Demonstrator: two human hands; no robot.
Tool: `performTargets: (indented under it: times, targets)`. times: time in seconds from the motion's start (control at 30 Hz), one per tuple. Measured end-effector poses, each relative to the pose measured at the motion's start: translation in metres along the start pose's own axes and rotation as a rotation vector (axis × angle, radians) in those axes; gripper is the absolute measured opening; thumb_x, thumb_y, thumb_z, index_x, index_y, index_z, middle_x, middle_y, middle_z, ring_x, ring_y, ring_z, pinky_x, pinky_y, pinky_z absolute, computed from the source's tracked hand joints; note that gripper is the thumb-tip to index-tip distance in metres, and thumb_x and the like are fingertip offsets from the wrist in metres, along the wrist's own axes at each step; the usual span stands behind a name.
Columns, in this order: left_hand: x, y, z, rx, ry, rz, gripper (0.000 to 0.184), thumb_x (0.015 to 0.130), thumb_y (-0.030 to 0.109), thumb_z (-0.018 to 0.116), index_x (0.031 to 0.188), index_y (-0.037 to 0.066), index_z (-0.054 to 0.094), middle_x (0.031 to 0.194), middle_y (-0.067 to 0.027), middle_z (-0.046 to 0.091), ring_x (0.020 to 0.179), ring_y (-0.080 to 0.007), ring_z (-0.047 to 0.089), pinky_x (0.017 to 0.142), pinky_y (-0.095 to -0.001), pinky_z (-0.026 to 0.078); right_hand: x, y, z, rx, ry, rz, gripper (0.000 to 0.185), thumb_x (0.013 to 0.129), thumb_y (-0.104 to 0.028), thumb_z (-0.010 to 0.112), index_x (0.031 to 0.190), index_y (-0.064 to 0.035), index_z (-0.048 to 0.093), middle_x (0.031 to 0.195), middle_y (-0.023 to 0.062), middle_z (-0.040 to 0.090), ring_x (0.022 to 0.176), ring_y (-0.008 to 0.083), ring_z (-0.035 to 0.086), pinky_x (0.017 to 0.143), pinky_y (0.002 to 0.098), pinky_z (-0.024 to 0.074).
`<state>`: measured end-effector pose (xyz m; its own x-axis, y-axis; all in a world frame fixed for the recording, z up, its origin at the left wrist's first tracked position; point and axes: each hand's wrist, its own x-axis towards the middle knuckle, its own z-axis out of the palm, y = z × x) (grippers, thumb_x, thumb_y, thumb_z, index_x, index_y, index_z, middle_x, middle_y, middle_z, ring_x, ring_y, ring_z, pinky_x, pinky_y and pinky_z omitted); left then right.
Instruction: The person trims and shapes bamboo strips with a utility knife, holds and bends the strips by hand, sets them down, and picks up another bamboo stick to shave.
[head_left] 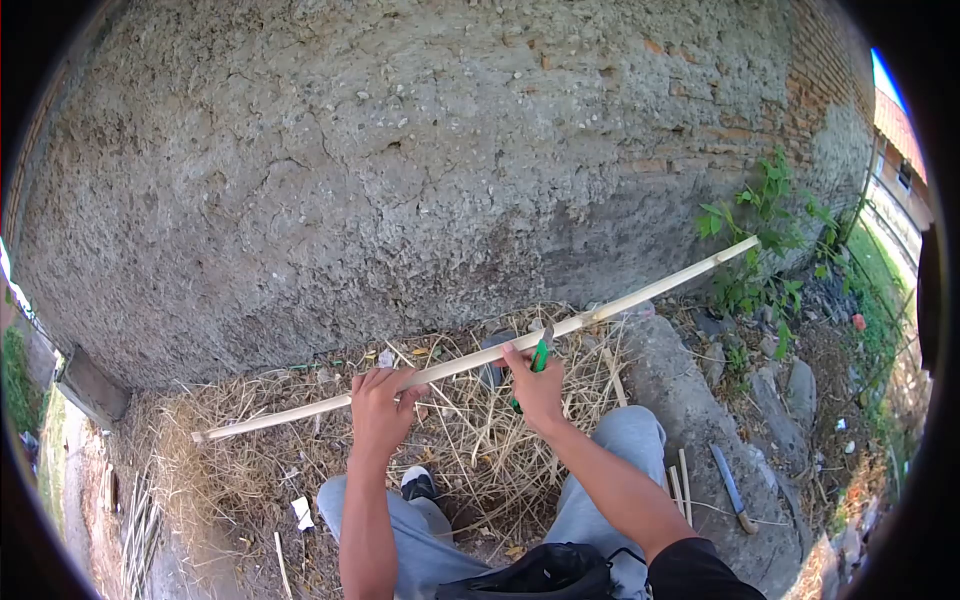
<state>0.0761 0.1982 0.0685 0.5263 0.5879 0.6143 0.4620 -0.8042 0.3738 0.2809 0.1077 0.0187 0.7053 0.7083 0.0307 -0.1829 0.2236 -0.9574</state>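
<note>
A long, pale bamboo strip (660,285) crosses in front of me, rising from lower left to upper right. My left hand (378,402) is closed around it left of its middle, with the palm down. My right hand (537,388) grips a green utility knife (541,356), whose blade end points up at the strip. The right thumb or a finger also presses on the strip near the knife. Whether the blade cuts into the bamboo or only lies against it, I cannot tell.
A rough earthen wall (400,180) rises close ahead. Thin shavings (490,470) cover the ground between my legs. On the flat stone (700,420) to the right lies a larger knife (733,486) near short sticks (680,485). A green plant (770,215) grows by the strip's right end.
</note>
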Motion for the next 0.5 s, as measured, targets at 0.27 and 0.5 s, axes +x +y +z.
performTargets:
  times: [0.27, 0.5]
  targets:
    - [-0.016, -0.02, -0.017, 0.101, 0.147, -0.065, 0.017, 0.067, 0.006, 0.075, 0.083, 0.008, 0.069, 0.086, -0.0046, 0.067, 0.083, -0.0231, 0.062, 0.077, -0.0371, 0.038, -0.006, -0.002, -0.002, -0.198, -0.201, 0.04, 0.036, 0.089, -0.036, 0.068, 0.089, 0.0006, 0.072, 0.062, 0.001, 0.06, 0.052, 0.0055, 0.044, 0.053, 0.0277, 0.0377]
    - [-0.026, -0.044, -0.016, 0.13, 0.246, -0.065, 0.028, 0.063, -0.011, 0.065, 0.085, 0.007, 0.062, 0.088, -0.0049, 0.064, 0.085, -0.0256, 0.062, 0.079, -0.0385, 0.039, -0.016, 0.0, 0.006, 0.019, -0.35, 0.158, 0.03, 0.093, -0.032, 0.065, 0.102, -0.0044, 0.072, 0.059, -0.0044, 0.048, 0.05, 0.0037, 0.041, 0.044, 0.023, 0.0303]
